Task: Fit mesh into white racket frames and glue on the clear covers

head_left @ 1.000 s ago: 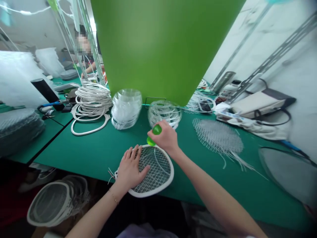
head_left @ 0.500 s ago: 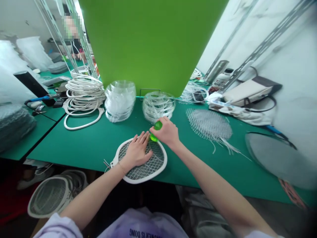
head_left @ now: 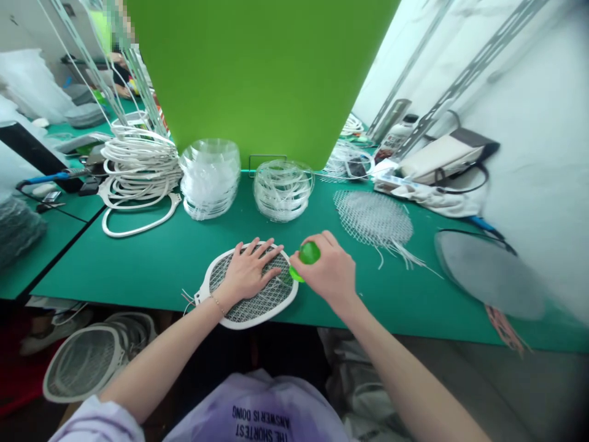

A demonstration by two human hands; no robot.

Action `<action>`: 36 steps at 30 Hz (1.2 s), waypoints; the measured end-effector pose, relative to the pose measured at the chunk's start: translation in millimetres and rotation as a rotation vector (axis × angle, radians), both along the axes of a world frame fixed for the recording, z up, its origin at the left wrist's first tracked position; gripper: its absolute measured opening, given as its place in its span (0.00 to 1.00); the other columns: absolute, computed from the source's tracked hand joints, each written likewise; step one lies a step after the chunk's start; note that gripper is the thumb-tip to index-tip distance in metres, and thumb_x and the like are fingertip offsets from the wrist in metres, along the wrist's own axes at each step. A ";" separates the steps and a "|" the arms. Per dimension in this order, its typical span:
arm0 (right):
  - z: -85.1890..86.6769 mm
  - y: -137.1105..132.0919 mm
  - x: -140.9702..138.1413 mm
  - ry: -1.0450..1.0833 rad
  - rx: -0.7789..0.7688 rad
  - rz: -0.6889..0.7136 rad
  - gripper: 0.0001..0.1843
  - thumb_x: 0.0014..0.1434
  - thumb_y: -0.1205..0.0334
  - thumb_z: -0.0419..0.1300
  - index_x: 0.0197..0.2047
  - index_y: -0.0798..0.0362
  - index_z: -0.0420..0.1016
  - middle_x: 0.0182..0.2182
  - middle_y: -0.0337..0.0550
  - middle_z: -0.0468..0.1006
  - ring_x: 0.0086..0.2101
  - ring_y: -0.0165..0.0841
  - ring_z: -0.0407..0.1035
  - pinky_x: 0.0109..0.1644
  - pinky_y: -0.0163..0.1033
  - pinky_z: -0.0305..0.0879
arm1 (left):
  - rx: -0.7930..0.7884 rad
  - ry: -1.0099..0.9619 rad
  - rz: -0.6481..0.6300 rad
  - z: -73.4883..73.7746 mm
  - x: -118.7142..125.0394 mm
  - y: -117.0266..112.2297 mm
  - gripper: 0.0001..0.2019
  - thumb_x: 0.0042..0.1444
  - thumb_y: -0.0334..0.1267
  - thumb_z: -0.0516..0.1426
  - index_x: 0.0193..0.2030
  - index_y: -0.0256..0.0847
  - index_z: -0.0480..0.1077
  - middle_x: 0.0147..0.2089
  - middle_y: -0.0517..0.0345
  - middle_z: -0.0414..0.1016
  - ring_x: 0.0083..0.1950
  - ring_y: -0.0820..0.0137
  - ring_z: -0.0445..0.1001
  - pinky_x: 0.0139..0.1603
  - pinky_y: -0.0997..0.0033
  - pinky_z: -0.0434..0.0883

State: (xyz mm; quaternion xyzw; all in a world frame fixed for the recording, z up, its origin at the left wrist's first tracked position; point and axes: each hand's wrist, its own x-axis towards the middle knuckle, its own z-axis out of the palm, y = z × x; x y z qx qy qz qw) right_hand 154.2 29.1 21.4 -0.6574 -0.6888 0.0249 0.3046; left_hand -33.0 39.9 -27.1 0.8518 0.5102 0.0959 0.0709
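Note:
A white-framed oval racket head with a metal mesh, like that of an electric fly swatter, lies on the green table. My left hand rests flat across its mesh, fingers spread and holding nothing. Thin wires stick out of the frame's left end. My right hand is closed around a translucent bright green tool with a rounded top and a wider base. That tool stands at the right rim of the racket head; whether it touches mesh or only frame is hard to tell.
Behind are piled white frames, a stack of clear plastic rings and another ring stack. Loose mesh sheets lie to the right, with a grey mesh stack beyond. A green panel stands upright behind.
My right hand and the green tool have moved toward me and right, from the far rim to the right rim. My left hand stays on the mesh, fingers now wider apart. The view has shifted.

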 end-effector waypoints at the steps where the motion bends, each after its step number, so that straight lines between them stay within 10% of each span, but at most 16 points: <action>1: -0.2 -5.1 1.4 0.003 0.019 -0.008 0.11 0.54 0.52 0.58 0.36 0.50 0.71 0.37 0.42 0.73 0.27 0.33 0.68 0.26 0.35 0.53 | 0.006 0.007 -0.010 1.0 0.2 -0.4 0.27 0.70 0.59 0.40 0.74 0.62 0.50 0.76 0.63 0.53 0.75 0.51 0.52 0.69 0.39 0.52; 29: 2.1 -99.0 -58.7 0.064 0.130 0.423 0.07 0.55 0.61 0.55 0.38 0.47 0.71 0.30 0.39 0.74 0.22 0.30 0.69 0.20 0.35 0.64 | 0.029 0.044 -0.012 3.8 0.5 0.3 0.26 0.70 0.58 0.42 0.72 0.62 0.54 0.73 0.57 0.58 0.71 0.50 0.56 0.67 0.42 0.55; 33: 17.9 -61.9 -26.4 0.243 0.167 0.365 0.05 0.54 0.60 0.57 0.36 0.47 0.70 0.31 0.39 0.74 0.30 0.33 0.73 0.32 0.37 0.71 | -0.003 0.039 -0.004 3.1 0.0 1.1 0.26 0.70 0.57 0.43 0.73 0.61 0.54 0.74 0.57 0.56 0.72 0.49 0.55 0.67 0.39 0.54; 36: 31.8 13.8 27.5 0.222 0.293 -0.042 0.08 0.55 0.55 0.59 0.36 0.49 0.70 0.34 0.44 0.74 0.36 0.38 0.71 0.41 0.43 0.70 | -0.042 0.008 -0.015 1.5 0.2 2.5 0.27 0.70 0.58 0.42 0.73 0.63 0.52 0.75 0.59 0.56 0.73 0.48 0.54 0.69 0.37 0.53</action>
